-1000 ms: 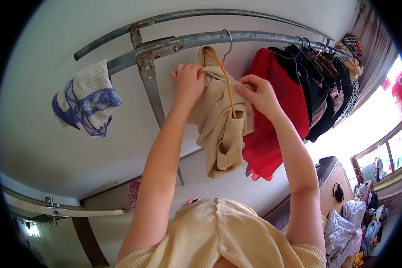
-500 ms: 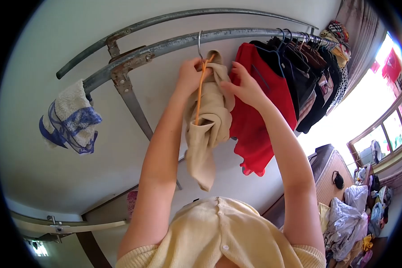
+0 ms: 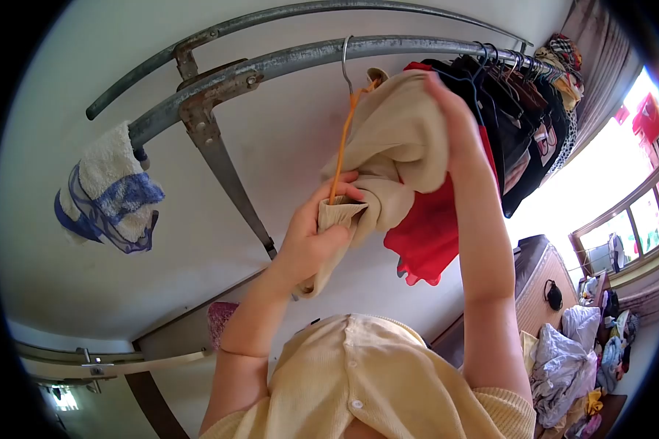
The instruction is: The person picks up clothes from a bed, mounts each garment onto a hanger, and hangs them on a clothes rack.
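A beige garment (image 3: pixel 395 135) hangs from an orange hanger (image 3: pixel 343 139), whose metal hook is over the grey rail (image 3: pixel 293 64). My left hand (image 3: pixel 311 238) is closed on the garment's lower ribbed edge, at the lower end of the hanger, with some fingers behind the cloth. My right hand (image 3: pixel 454 117) is raised at the garment's upper right side and touches the cloth; its fingers are blurred and partly hidden. Just behind the garment and my right forearm hangs a red garment (image 3: pixel 428 234).
Dark clothes (image 3: pixel 516 124) hang close together on the rail's right part. A white and blue towel (image 3: pixel 117 186) hangs at its left end. A rusty bracket and metal post (image 3: pixel 231 183) stand left of the hanger. Clothes (image 3: pixel 564 366) lie piled at the lower right.
My left hand has moved down from the hanger's top to the garment's lower edge. My right hand has gone up and right, and the beige cloth is now spread and lifted to the right.
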Demonstrator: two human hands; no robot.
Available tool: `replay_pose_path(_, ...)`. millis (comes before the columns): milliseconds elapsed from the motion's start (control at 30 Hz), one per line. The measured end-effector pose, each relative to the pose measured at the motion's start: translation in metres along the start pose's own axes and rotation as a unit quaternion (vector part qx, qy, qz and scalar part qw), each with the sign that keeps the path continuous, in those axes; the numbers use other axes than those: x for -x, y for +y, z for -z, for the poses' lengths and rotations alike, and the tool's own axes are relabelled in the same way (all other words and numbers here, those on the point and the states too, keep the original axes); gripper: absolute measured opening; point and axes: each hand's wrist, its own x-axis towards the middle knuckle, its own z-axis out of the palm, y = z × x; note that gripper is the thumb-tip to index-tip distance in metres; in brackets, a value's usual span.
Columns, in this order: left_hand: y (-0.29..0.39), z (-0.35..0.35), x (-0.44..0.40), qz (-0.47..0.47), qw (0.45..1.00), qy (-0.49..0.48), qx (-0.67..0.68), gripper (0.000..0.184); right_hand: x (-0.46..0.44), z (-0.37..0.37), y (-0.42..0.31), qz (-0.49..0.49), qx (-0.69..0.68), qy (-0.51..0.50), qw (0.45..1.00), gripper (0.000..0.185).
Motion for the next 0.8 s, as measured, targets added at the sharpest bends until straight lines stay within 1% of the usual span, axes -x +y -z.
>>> replay_pose_path(67,-0.007,-0.004,0.002,0.026,0.998,0.023,0.060,0.040,0.017,0.024,-0.010,-0.027,-0.005,0.078,0.997,0.036)
replay_pose_path(100,-0.012,-0.005,0.002,0.006,0.999,0.026,0.032,0.040,-0.013,0.086,0.034,0.088,0.408,0.045,0.908,0.032)
replay_pose_path(133,-0.015,-0.006,0.000,-0.018,1.000,0.026,0.003,0.041,0.007,0.081,0.040,0.261,0.581,0.111,0.763,0.029)
replay_pose_path(167,-0.016,-0.007,-0.004,-0.043,0.998,0.026,-0.027,0.041,0.033,0.070,0.049,0.411,0.706,0.167,0.553,0.028)
replay_pose_path(233,-0.012,-0.016,-0.007,-0.024,0.999,0.038,-0.010,0.043,0.070,0.042,0.037,0.459,0.602,0.136,0.639,0.029)
replay_pose_path(267,-0.011,-0.020,-0.007,-0.012,0.999,0.047,-0.003,0.043,0.095,0.024,0.040,0.392,0.566,0.078,0.721,0.030)
replay_pose_path(300,-0.014,-0.021,-0.007,-0.031,0.998,0.041,-0.030,0.043,0.113,0.008,0.046,0.318,0.520,0.020,0.793,0.031)
replay_pose_path(367,-0.020,-0.020,-0.008,-0.070,0.993,0.023,-0.088,0.041,0.118,-0.003,0.066,0.321,0.544,0.011,0.775,0.029)
replay_pose_path(400,-0.020,-0.022,-0.008,-0.071,0.994,0.030,-0.081,0.041,0.108,0.010,0.079,0.334,0.569,0.024,0.751,0.022)
replay_pose_path(467,-0.020,-0.027,-0.008,-0.078,0.994,0.050,-0.063,0.039,0.109,0.014,0.065,0.334,0.512,0.085,0.787,0.018)
replay_pose_path(500,-0.023,-0.025,-0.011,-0.112,0.985,0.053,-0.117,0.042,0.111,0.013,0.055,0.333,0.482,0.111,0.803,0.016)
replay_pose_path(533,-0.029,-0.021,-0.012,-0.143,0.973,0.059,-0.170,0.045,0.118,0.009,0.040,0.405,0.461,0.140,0.777,0.012)
replay_pose_path(567,-0.033,-0.019,-0.012,-0.172,0.958,0.065,-0.222,0.048,0.126,0.009,0.027,0.458,0.466,0.136,0.745,0.015)
replay_pose_path(633,-0.035,-0.026,-0.010,-0.156,0.967,0.071,-0.186,0.054,0.141,0.014,0.021,0.471,0.472,0.155,0.729,0.018)
replay_pose_path(667,-0.035,-0.030,-0.010,-0.150,0.971,0.075,-0.168,0.057,0.148,0.023,0.023,0.397,0.509,0.134,0.752,0.016)
replay_pose_path(767,-0.046,-0.035,-0.013,-0.247,0.946,0.070,-0.196,0.055,0.151,0.036,0.036,0.298,0.670,0.017,0.680,0.015)
replay_pose_path(800,-0.049,-0.035,-0.013,-0.269,0.929,0.056,-0.249,0.059,0.155,0.031,0.040,0.237,0.615,0.023,0.751,0.026)
